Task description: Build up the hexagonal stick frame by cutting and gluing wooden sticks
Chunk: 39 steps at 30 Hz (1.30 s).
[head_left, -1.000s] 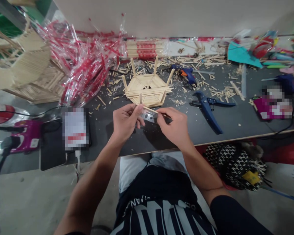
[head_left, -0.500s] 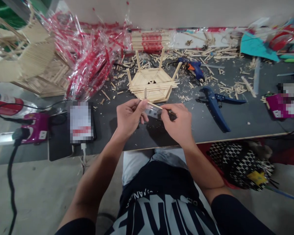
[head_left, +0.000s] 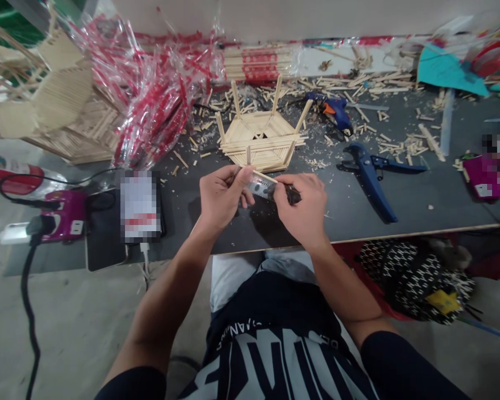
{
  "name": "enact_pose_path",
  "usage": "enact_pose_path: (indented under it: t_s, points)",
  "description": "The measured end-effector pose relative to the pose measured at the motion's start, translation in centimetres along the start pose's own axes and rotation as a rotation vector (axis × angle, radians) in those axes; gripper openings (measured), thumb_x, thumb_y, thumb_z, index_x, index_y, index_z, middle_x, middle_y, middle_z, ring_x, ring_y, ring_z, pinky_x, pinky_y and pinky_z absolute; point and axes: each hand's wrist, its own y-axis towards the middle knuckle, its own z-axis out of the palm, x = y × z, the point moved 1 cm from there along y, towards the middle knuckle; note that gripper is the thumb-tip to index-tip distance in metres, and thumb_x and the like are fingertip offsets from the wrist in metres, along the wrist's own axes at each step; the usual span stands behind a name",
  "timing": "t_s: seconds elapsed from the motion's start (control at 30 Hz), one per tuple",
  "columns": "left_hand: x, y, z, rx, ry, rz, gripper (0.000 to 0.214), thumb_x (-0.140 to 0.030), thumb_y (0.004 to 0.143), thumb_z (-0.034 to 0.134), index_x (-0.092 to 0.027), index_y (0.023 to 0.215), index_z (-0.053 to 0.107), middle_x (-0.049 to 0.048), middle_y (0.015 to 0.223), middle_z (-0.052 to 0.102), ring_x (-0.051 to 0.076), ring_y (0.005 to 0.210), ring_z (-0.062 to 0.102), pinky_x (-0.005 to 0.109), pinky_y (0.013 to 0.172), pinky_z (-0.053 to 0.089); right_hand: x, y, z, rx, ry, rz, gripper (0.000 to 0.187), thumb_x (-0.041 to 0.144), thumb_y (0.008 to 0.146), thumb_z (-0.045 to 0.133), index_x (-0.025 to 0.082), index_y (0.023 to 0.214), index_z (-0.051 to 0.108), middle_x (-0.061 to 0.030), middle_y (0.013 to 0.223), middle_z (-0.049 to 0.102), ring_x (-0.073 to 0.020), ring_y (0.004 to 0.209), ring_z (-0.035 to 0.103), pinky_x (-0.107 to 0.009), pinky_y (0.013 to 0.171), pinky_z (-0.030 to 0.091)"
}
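Observation:
Over the front of the table, my left hand [head_left: 221, 195] is closed, its thumb and fingers pinching one end of a thin wooden stick [head_left: 265, 177]. My right hand [head_left: 302, 206] is closed around the dark end of a silvery strip [head_left: 261, 188] with fine marks and dark spots, its exact kind unclear. The strip lies along the stick between both hands. Just behind them sits a hexagonal frame of wooden sticks [head_left: 270, 123], with short posts standing at its corners and several loose sticks across its near part.
A blue pipe cutter [head_left: 370, 180] and a blue glue gun [head_left: 336, 115] lie to the right among stick offcuts. At left are a phone [head_left: 140, 208], a purple power strip [head_left: 64, 215], red-and-clear wrappers [head_left: 154, 105] and a larger wooden stick structure [head_left: 62, 105].
The view has shifted slightly. My hands keep nearly the same hold on the stick and the silvery strip, which shows a little more steeply tilted.

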Motion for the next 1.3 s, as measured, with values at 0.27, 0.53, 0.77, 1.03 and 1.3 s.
enact_pose_path:
  t_s: [0.27,0.53,0.77,1.03,1.3]
  points:
    - [-0.03,0.01,-0.02,-0.008,0.024,0.018,0.047,-0.063,0.079,0.082,-0.017,0.072,0.071,0.0015,0.065,0.071,0.008,0.039,0.059,0.019,0.033,0.041,-0.35,0.17,0.05,0.029,0.021,-0.009,0.014,0.022,0.090,0.060,0.025,0.087,0.073,-0.0026,0.082,0.076,-0.0228,0.088,0.067,-0.041,0.091,0.044]
    - [-0.27,-0.07,-0.04,-0.012,0.028,0.007,0.047,-0.063,0.078,0.082,-0.018,0.073,0.073,0.0003,0.062,0.070,0.007,0.038,0.058,0.019,0.032,0.040,-0.37,0.26,0.08,0.013,0.008,-0.042,0.015,0.022,0.090,0.059,0.025,0.085,0.073,-0.0011,0.081,0.076,-0.0210,0.084,0.068,-0.039,0.087,0.045]
    - [-0.02,-0.18,-0.22,-0.011,0.037,0.011,0.044,-0.064,0.080,0.082,-0.020,0.079,0.076,0.0030,0.074,0.077,0.008,0.039,0.059,0.020,0.033,0.041,-0.29,0.23,-0.05,0.031,-0.004,-0.052,0.014,0.021,0.090,0.060,0.025,0.085,0.073,-0.0016,0.083,0.077,-0.0216,0.085,0.069,-0.040,0.087,0.046]
    - [0.01,-0.26,-0.05,-0.026,0.059,0.011,0.047,-0.067,0.079,0.080,-0.020,0.078,0.074,0.0016,0.071,0.076,0.007,0.039,0.058,0.020,0.034,0.042,-0.44,0.10,-0.05,0.003,0.018,-0.078,0.015,0.019,0.090,0.060,0.025,0.085,0.073,-0.0007,0.081,0.077,-0.0207,0.082,0.069,-0.039,0.085,0.047]
    - [-0.13,-0.33,0.07,-0.007,0.049,-0.006,0.050,-0.069,0.078,0.080,-0.020,0.073,0.072,-0.0021,0.055,0.065,0.010,0.039,0.059,0.021,0.035,0.042,-0.43,0.11,-0.14,0.031,0.005,-0.039,0.015,0.022,0.088,0.060,0.025,0.085,0.075,-0.0022,0.079,0.076,-0.0213,0.080,0.069,-0.038,0.081,0.049]
